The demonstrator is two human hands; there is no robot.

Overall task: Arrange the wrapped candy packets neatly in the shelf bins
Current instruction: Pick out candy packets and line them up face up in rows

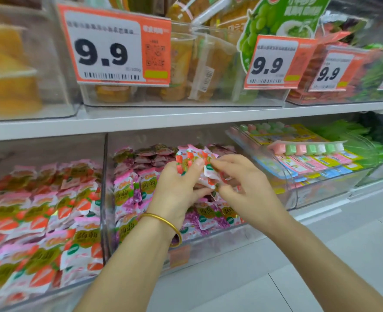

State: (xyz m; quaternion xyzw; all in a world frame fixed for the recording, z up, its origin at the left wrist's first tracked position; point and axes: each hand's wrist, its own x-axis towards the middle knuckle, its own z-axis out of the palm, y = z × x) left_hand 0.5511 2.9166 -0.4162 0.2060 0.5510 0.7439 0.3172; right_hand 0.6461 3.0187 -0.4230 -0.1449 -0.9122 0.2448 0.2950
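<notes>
Both hands are raised over the middle clear bin on the lower shelf. My left hand, with a gold bangle on its wrist, grips a bunch of red-and-white strawberry candy packets. My right hand pinches more of the same packets from the right side. Under the hands the middle bin holds purple grape candy packets in rows. The left bin is full of strawberry packets.
A clear divider separates the left and middle bins. To the right, a bin holds flat carded candy strips. The upper shelf carries bins of orange snacks behind 9.9 price tags. White floor tiles lie below right.
</notes>
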